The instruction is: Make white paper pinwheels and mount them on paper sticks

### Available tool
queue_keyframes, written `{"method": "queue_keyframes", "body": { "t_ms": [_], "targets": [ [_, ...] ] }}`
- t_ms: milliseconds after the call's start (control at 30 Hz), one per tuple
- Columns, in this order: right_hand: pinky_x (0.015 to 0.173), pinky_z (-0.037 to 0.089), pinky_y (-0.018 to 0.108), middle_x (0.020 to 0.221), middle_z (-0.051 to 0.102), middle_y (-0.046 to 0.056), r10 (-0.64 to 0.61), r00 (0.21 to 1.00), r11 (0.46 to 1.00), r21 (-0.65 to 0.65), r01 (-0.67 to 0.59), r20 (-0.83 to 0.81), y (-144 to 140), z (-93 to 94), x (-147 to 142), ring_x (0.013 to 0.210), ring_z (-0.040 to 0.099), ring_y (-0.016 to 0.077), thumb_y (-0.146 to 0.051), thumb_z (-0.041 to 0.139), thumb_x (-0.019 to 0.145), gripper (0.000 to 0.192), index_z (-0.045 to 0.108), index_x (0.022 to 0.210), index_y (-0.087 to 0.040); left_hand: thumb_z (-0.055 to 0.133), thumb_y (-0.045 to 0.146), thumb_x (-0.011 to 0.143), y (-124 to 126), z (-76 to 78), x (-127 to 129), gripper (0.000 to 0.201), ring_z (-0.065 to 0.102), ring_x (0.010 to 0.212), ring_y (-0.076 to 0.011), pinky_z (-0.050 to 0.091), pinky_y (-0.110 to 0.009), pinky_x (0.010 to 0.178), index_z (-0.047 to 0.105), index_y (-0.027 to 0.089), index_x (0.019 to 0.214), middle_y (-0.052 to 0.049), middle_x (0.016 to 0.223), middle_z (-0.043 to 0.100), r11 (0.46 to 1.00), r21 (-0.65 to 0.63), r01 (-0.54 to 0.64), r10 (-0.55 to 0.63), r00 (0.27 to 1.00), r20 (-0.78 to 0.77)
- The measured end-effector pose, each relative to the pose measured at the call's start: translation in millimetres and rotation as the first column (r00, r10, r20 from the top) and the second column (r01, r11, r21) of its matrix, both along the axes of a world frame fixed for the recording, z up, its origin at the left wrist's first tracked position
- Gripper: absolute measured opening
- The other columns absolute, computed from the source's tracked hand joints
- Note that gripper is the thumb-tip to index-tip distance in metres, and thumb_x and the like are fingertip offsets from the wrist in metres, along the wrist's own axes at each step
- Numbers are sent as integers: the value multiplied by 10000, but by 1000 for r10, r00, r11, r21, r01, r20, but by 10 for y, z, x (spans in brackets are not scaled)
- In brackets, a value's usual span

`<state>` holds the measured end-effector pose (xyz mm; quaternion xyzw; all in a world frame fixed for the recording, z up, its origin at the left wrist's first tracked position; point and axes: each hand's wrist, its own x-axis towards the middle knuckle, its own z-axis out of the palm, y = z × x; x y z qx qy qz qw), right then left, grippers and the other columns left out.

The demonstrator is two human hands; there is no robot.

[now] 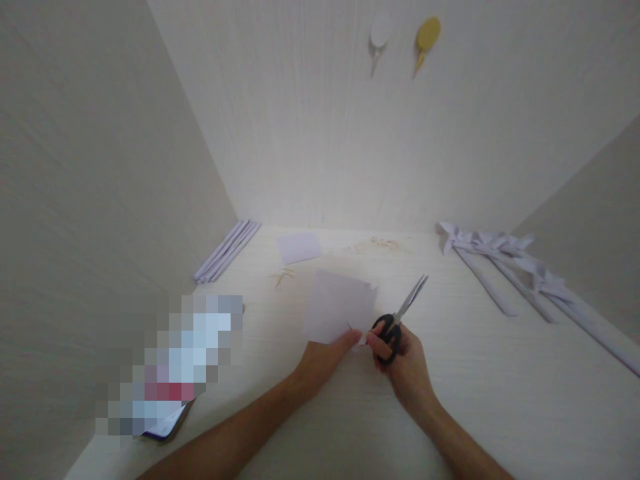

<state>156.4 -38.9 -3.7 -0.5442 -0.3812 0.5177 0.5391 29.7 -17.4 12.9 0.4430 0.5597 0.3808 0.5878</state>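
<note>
A square sheet of white paper (340, 303) lies in front of me. My left hand (320, 363) pinches it at its lower right edge between thumb and fingers. A thin, dark, pointed piece sticks up beside the left thumb, too small to name. My right hand (407, 363) has its fingers around the black handles of a pair of scissors (411, 299), whose blades point up and to the right, away from the paper. The right thumb and fingertip meet close to the left fingertips, at a small white bit of paper.
Rolled white paper sticks (227, 253) lie at the left wall. Beyond the sheet is a small paper rectangle (299, 247), with thin pale sticks (283, 275) nearby. Folded paper pinwheels (505, 247) on sticks lie right. A blurred phone (170, 427) rests left. Wall hooks (429, 33) hang above.
</note>
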Motion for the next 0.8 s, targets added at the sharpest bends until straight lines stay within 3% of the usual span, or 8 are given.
{"method": "queue_keyframes", "body": {
  "t_ms": [233, 800],
  "targets": [
    [305, 283, 177, 417, 434, -78, -6, 998, 1000, -13, 7, 56, 16, 16, 1, 312, 359, 47, -338, 668, 570, 276, 448, 621, -180, 598, 320, 615, 22, -2, 2, 160, 594, 790, -194, 417, -311, 788, 645, 205, 716, -18, 795, 671, 989, 127, 76, -80, 996, 31],
    [454, 352, 176, 609, 553, -32, 56, 997, 998, 32, -57, 45, 7, 38, 24, 514, 455, 68, -139, 703, 495, 229, 514, 621, -163, 629, 290, 599, 32, -79, 14, 202, 551, 924, -210, 347, -355, 895, 635, 161, 755, -85, 956, 627, 996, -2, -85, 84, 990, 115]
  ]
}}
